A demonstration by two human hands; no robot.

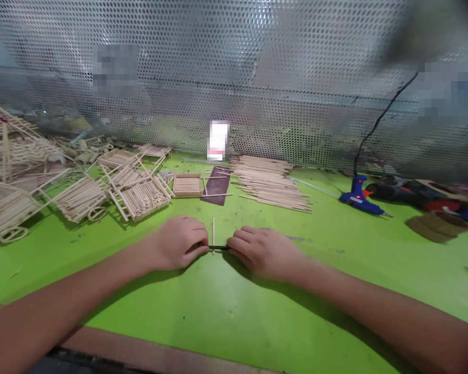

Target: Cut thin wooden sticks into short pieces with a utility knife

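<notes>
My left hand [181,241] and my right hand [267,252] face each other just above the green tabletop, fingers closed. A thin dark strip like a narrow blade [218,248] runs between them, one end in each hand. It lies across a short, thin wooden stick [213,228], close to the stick's near end. The stick points away from me on the table. My fingers hide both ends of the strip, so its exact kind does not show.
Behind my hands lie a pile of thin sticks [273,184], a dark brown sheet [217,189] and a small wooden tray [187,186]. Small stick-built carts [142,200] crowd the left. At right rests a blue glue gun [361,197] with a black cord. A perforated metal screen [234,67] stands behind.
</notes>
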